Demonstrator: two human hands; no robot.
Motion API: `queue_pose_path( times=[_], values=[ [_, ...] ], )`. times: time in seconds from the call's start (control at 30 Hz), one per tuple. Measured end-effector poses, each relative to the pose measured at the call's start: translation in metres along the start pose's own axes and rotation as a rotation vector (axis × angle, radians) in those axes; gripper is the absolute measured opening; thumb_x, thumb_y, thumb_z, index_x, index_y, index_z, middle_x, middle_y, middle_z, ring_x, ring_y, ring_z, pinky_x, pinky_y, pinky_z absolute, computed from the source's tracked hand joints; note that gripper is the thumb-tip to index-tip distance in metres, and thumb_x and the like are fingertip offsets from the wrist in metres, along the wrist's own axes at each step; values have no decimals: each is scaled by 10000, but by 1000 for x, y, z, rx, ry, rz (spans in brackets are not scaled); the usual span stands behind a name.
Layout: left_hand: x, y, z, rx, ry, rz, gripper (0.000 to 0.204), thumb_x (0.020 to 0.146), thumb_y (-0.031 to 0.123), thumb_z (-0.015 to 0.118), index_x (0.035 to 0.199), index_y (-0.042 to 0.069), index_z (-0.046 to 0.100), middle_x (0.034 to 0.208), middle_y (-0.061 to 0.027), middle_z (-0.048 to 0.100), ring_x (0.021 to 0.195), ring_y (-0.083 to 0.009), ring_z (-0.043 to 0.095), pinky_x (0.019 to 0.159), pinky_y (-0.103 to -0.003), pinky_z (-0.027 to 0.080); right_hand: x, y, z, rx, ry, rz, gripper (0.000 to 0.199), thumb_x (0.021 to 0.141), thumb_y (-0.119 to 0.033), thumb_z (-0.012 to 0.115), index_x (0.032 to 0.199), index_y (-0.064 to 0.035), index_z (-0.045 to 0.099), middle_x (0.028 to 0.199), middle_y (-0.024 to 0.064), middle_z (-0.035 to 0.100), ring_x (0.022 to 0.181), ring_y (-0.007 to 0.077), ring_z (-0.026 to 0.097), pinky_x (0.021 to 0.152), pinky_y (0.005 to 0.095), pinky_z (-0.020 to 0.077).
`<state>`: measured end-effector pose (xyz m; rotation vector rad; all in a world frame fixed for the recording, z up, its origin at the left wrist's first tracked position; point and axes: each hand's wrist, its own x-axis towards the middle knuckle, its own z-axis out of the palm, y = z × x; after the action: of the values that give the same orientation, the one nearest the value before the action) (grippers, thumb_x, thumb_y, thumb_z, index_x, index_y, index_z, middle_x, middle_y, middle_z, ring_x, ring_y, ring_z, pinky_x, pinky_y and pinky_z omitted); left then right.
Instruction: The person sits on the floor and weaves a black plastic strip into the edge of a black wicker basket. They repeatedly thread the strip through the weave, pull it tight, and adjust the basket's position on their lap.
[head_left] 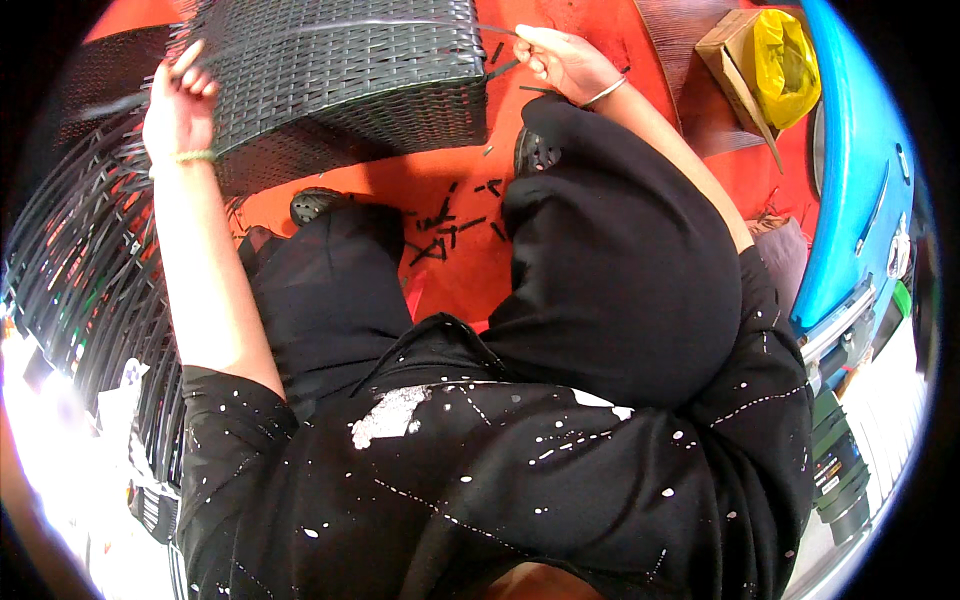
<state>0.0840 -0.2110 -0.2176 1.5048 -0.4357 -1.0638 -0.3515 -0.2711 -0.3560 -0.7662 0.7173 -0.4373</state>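
Observation:
A dark woven rattan piece point(350, 75), box-like with a slatted weave, lies in front of me on the red floor. My right hand point(565, 62) is beyond its right edge, fingers pinched on a thin black plastic strip point(400, 20). That strip stretches leftward over the woven top to my left hand point(185, 110). At the left edge of the weave, the left hand's fingers are curled around the strip, though the contact is blurred. Another short dark strip end point(503, 69) sticks out below my right hand.
A big mass of loose black strips point(80, 230) fans out at my left. Short black offcuts point(440, 235) litter the red floor point(460, 285) between my feet. To the right stand a cardboard box point(722, 50) with a yellow plastic bag point(783, 65) and a blue surface point(860, 150).

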Motion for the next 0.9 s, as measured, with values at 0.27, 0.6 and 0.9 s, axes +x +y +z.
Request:
queue_pose_path(
  times=[0.27, 0.6, 0.9],
  values=[
    [25, -38, -143, -382, 267, -71, 551, 1048, 341, 227, 1207, -51, 578, 628, 15, 350, 567, -129, 352, 540, -285, 380, 6, 17, -24, 36, 7, -49, 237, 969, -289, 590, 1069, -82, 647, 915, -31, 597, 774, 54, 507, 676, 204, 420],
    [-112, -74, 96, 374, -214, 109, 564, 1052, 440, 329, 1062, 26, 712, 683, -44, 630, 599, -125, 578, 670, -274, 512, -5, -90, 45, -586, 214, -628, 291, 942, -117, 627, 1196, 25, 621, 992, 58, 680, 896, 113, 644, 777, 240, 502],
    [-116, -87, 157, 120, -565, -29, 468, 1053, 354, 425, 1146, -55, 631, 1027, -136, 692, 915, -190, 666, 873, -310, 537, -13, -67, 60, -566, -64, -6, 298, 951, -308, 641, 1127, -77, 706, 779, -52, 622, 580, 38, 569, 499, 179, 405]
  ],
)
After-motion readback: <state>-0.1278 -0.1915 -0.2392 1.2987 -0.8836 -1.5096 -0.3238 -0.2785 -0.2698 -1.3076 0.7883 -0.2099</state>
